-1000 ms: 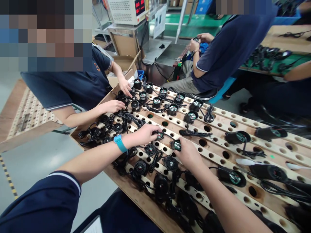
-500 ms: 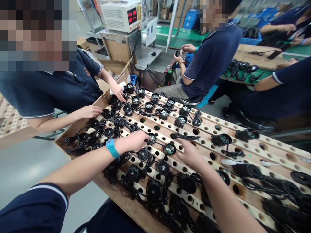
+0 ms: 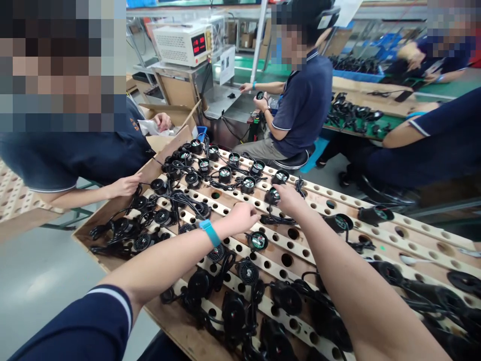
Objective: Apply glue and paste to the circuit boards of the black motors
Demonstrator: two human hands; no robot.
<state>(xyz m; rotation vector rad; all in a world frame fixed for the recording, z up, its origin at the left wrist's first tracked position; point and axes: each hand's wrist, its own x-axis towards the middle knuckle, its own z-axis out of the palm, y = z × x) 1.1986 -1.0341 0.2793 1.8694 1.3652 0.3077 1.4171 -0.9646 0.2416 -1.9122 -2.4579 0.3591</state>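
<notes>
My right hand (image 3: 291,200) reaches to a round black housing (image 3: 271,195) with a green circuit board inside. Its fingertips are closed at the housing's rim. My left hand (image 3: 242,218), a teal band on its wrist, hovers just left of it with curled fingers. Whatever those fingers may hold is hidden. A coiled black cable (image 3: 280,219) lies to the right of the left hand. Just below that hand, another open housing (image 3: 258,240) sits on the wooden rack (image 3: 296,245), its circuit board facing up.
Several black housings and cables crowd the rack's left and near sides. A co-worker's hand (image 3: 126,185) is at the rack's left edge. Another co-worker (image 3: 304,105) sits behind the rack, holding a round part. A white power supply (image 3: 180,45) stands on a metal bench.
My right hand has moved up to the housing, and my left hand has shifted right. The left co-worker's far hand has withdrawn from the rack to a white bag.
</notes>
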